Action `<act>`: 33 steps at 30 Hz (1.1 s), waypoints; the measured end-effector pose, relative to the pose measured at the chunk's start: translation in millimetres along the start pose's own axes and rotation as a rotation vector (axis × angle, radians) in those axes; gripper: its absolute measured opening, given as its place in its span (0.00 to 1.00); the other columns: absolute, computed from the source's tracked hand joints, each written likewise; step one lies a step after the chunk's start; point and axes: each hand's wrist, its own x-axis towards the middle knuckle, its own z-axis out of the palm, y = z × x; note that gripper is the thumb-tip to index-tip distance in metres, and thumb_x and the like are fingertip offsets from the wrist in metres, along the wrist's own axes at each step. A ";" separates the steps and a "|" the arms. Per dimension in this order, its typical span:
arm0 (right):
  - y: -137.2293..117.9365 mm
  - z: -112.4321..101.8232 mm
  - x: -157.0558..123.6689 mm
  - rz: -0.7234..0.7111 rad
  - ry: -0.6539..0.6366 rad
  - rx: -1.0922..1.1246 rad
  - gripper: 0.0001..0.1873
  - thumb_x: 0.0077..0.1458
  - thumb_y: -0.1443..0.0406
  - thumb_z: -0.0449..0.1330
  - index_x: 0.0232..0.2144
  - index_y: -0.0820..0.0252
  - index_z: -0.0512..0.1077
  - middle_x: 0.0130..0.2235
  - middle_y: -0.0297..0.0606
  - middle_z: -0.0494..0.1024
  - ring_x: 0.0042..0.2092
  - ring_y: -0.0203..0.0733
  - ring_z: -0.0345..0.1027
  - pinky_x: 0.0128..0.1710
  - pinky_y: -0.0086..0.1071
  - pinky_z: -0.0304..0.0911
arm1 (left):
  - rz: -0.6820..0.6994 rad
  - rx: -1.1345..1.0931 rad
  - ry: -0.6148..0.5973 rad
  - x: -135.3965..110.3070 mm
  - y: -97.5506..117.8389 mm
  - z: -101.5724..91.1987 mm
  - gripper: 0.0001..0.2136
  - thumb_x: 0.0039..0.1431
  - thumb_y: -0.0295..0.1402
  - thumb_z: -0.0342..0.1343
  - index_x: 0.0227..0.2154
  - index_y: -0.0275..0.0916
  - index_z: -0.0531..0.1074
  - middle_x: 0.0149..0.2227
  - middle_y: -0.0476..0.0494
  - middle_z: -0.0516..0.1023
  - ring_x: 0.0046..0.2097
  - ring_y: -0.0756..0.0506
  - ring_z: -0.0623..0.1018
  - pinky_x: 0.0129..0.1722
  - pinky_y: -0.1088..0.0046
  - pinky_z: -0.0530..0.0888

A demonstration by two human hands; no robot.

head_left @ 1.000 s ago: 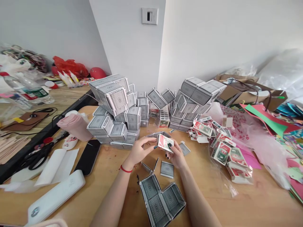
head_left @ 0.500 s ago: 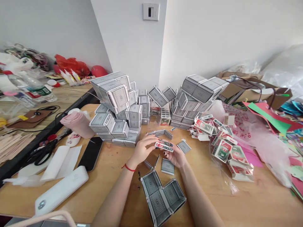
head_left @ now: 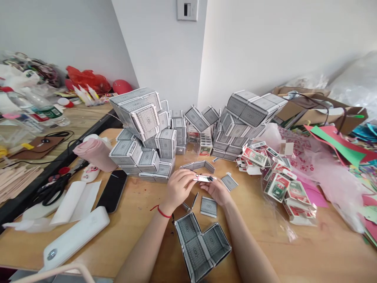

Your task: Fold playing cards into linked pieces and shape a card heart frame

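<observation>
Between my two hands, over the middle of the table, is a small playing card box (head_left: pixel 204 178), seen nearly edge-on. My left hand (head_left: pixel 180 188) pinches its left end, and a red string bracelet is on that wrist. My right hand (head_left: pixel 218 190) grips the right end, fingers partly hidden. Below them lies a flat patterned card panel (head_left: pixel 209 206), with a small folded card piece (head_left: pixel 193 201) to its left. An L-shaped open card tray (head_left: pixel 196 251) rests between my forearms. Behind my hands stands a folded card strip (head_left: pixel 200 166); another card panel (head_left: pixel 229 182) lies to the right.
Stacked card-covered blocks (head_left: pixel 144 129) rise at the back left, with more blocks (head_left: pixel 238 125) at the back right. Several card boxes (head_left: pixel 278 186) are piled on the right beside plastic bags. A phone (head_left: pixel 112 191), scissors (head_left: pixel 54 188) and a white device (head_left: pixel 77 237) lie left.
The card box has been tilted in my hands, from showing its printed face to showing mostly a thin white edge. The surrounding pieces have stayed in place.
</observation>
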 end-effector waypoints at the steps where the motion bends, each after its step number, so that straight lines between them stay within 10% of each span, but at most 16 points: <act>1: -0.4 0.2 -0.3 -0.002 0.000 0.009 0.17 0.45 0.57 0.62 0.37 0.60 0.72 0.37 0.42 0.76 0.36 0.40 0.70 0.39 0.36 0.66 | 0.002 0.014 0.003 0.0 0.7 0.0 0.07 0.54 0.27 0.53 0.35 0.42 0.71 0.38 0.47 0.76 0.45 0.48 0.73 0.48 0.65 0.69; 18: -4.4 3.6 -1.9 -0.113 0.086 0.064 0.19 0.43 0.60 0.64 0.40 0.57 0.70 0.41 0.42 0.76 0.42 0.44 0.70 0.35 0.33 0.68 | 0.058 0.151 -0.052 -2.3 4.9 4.2 0.06 0.55 0.30 0.52 0.35 0.41 0.72 0.37 0.46 0.76 0.42 0.46 0.73 0.44 0.64 0.70; 33: 10.4 -9.9 9.1 -0.227 0.356 -0.136 0.19 0.41 0.60 0.64 0.37 0.61 0.68 0.37 0.41 0.77 0.27 0.36 0.68 0.24 0.29 0.62 | -0.058 0.190 -0.274 -3.8 2.0 13.1 0.08 0.56 0.29 0.51 0.31 0.43 0.75 0.31 0.50 0.78 0.36 0.49 0.73 0.45 0.65 0.66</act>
